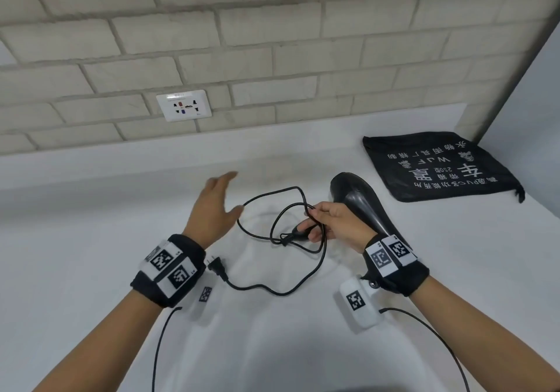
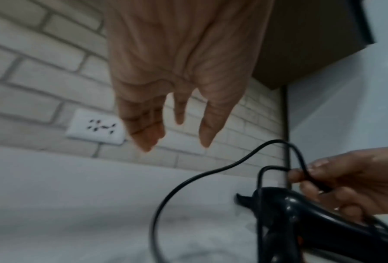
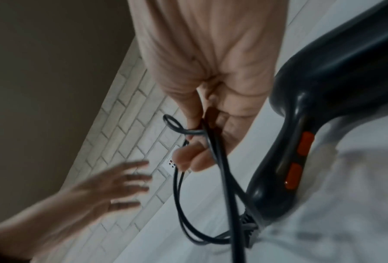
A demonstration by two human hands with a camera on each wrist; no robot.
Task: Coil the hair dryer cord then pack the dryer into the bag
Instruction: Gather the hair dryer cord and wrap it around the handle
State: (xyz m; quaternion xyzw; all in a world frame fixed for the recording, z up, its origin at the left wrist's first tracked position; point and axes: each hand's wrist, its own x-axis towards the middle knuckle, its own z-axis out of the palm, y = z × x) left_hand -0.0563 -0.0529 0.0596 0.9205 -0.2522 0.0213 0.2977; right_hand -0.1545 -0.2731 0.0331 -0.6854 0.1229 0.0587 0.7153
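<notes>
The right hand [image 1: 333,225] was closed around gathered loops of the black cord [image 1: 272,209], pinching them between thumb and fingers just beside the hair dryer [image 1: 360,200], presumably so the finished turns could not spring apart; the dryer's handle lay close under that hand, though whether the fingers also bore on it could not be told; its barrel pointed away toward the wall. The left hand [image 1: 216,206] hovered empty with fingers spread, near the outermost loop, seemingly free to fetch more slack; the rest of the cord trailed across the white worktop [image 1: 91,225] to the plug [image 1: 215,267], lying unplugged below the left wrist. The coiling looked only partly done. The black bag [image 1: 439,167] lay flat on the worktop's far right, apart from the dryer, within reach for packing; the wall socket [image 1: 184,105] stood unused.
</notes>
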